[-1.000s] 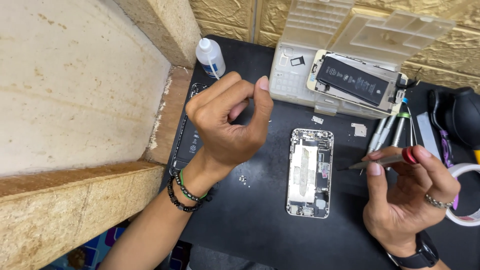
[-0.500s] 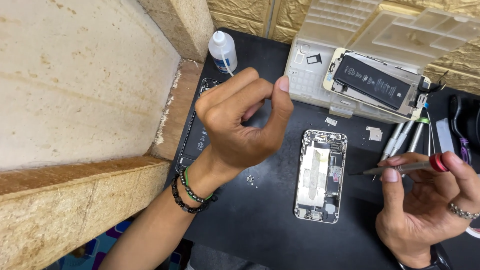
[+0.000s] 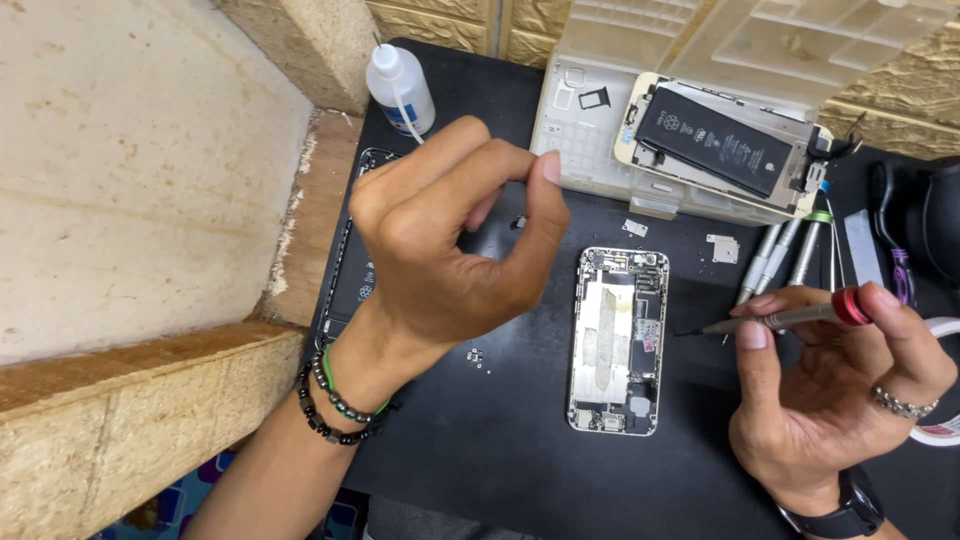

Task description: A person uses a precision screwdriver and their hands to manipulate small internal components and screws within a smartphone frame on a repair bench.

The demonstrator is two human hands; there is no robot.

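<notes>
My left hand (image 3: 440, 240) hovers above the black mat (image 3: 500, 460), fingers curled into a pinch against the thumb; I see nothing between them. It hangs left of an opened phone chassis (image 3: 618, 340) lying flat with its inner parts bare. My right hand (image 3: 830, 400) is to the right of the chassis, holding a thin screwdriver (image 3: 790, 317) with a red cap, its tip pointing left toward the chassis edge. A few tiny screws (image 3: 477, 356) lie on the mat below my left hand.
A second phone with a black battery (image 3: 720, 140) rests on a clear compartment box (image 3: 590, 130). Also here: a white dropper bottle (image 3: 400, 90), a black screen panel (image 3: 355, 280) at the mat's left edge, spare screwdrivers (image 3: 775, 250), small metal plates (image 3: 722, 248), a tape roll (image 3: 940, 430) and a stone ledge (image 3: 130, 200) on the left.
My left hand has curled its fingers tighter toward the thumb. My right hand keeps the screwdriver, with its tip now a little closer to the chassis. The view has shifted slightly.
</notes>
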